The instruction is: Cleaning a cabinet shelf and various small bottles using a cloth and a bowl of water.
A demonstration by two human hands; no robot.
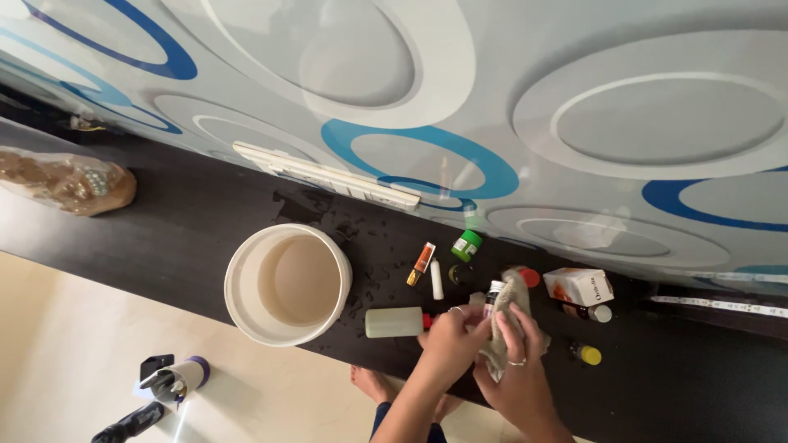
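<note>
— What are the hands doing?

— The left hand (453, 336) pinches a small dark bottle (492, 297) by its neck, just above the dark shelf (189, 230). The right hand (519, 365) grips a greyish cloth (507, 324) pressed against that bottle.

— And around them?

— A white bucket (287, 283) of murky water stands to the left, a pale bottle (396, 321) lying between. A green-capped jar (466, 245) sits behind.

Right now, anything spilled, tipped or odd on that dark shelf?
Yes. Water drops are scattered on the dark shelf between the white bucket and the wall. A pale bottle lies on its side by the bucket. The left hand holds a small bottle against a cloth in the right hand.
</note>
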